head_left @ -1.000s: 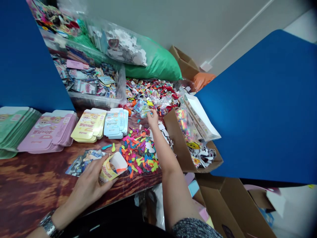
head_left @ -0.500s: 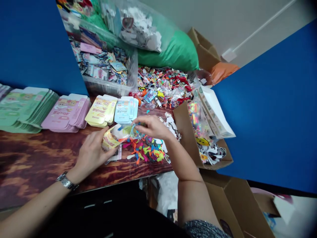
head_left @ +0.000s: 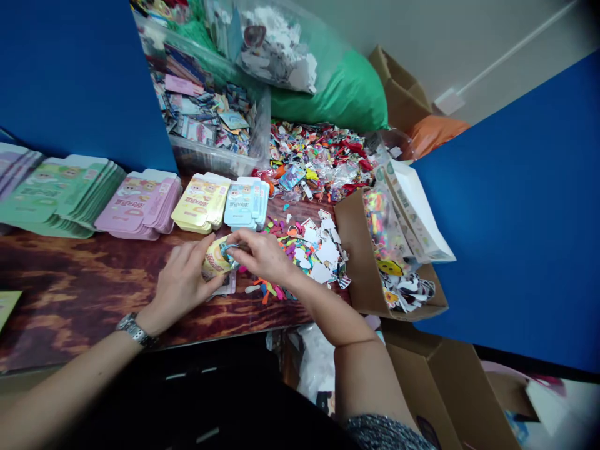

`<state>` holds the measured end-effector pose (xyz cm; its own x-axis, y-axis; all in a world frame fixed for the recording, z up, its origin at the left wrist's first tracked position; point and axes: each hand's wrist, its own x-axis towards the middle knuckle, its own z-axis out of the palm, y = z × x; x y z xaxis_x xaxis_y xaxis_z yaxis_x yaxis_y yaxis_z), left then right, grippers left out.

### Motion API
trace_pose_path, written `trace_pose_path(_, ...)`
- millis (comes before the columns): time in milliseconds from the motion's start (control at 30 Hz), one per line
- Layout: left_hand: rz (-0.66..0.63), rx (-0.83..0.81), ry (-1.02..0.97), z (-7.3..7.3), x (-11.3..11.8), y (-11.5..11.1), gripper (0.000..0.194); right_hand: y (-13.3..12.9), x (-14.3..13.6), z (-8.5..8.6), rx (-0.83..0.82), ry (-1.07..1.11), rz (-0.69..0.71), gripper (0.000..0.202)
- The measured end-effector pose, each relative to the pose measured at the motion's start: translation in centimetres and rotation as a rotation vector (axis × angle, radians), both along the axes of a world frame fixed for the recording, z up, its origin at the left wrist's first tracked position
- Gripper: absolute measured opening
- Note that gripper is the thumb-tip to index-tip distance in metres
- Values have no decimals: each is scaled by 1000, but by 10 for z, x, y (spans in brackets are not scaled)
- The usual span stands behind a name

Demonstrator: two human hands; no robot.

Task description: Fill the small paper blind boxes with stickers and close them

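My left hand [head_left: 184, 275] is wrapped round a small yellow printed box [head_left: 215, 257], its open end facing right. At that opening, the fingers of my right hand [head_left: 262, 253] pinch a light blue item [head_left: 229, 252], partly inside the box; its shape is hard to make out. Under my right forearm lies a loose pile of colourful balloon-like pieces [head_left: 269, 289], with white cut-out cards [head_left: 328, 253] beside it. A flat card [head_left: 229, 284] lies on the table just behind the box.
Flat boxes stand in green [head_left: 51, 194], pink [head_left: 135, 203], yellow [head_left: 199, 200] and blue [head_left: 241, 203] stacks along the back. Behind are a clear bin [head_left: 220, 156] and heaped trinkets [head_left: 319, 156]. A cardboard box [head_left: 359, 250] stands right on the wooden table [head_left: 94, 281].
My right hand has moved left to the box opening, bringing the light blue item partly inside. The view has shifted slightly, and more white cards show beside my right forearm.
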<state>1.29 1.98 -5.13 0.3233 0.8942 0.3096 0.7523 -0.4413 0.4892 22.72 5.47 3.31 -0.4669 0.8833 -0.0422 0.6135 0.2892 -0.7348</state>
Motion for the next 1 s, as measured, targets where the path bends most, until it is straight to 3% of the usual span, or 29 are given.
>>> trace_pose_path(100,6,-33,-4,-2,-2,2,72,-4,5,0,-38,54,36,25)
trace_pose_path(200,-2,-42,-30,-1,0,2,72,-5,7,0,-18,58,-22,30)
trace_pose_path(400,-29,-82,-140,8,0,1,73,-7,15,12,293,81,-176,28)
trace_pose_path(500,-51,-126,-184,9,-4,2,76,-5,26,22,351,-3,3,34)
trace_pose_path(567,-67,-127,-180,8,-7,2,77,-4,30,25,280,-156,237,39)
trace_pose_path(633,-75,-93,-149,8,-9,2,78,-3,30,25,190,-333,385,45)
trace_pose_path(733,-98,-2,-103,9,-10,1,77,-6,22,20,121,-505,418,54)
trace_pose_path(833,-135,59,-73,11,-8,-1,72,-8,10,13,103,-534,384,57)
trace_pose_path(1000,-117,7,-4,8,-8,-5,64,-7,8,15,86,-557,442,53)
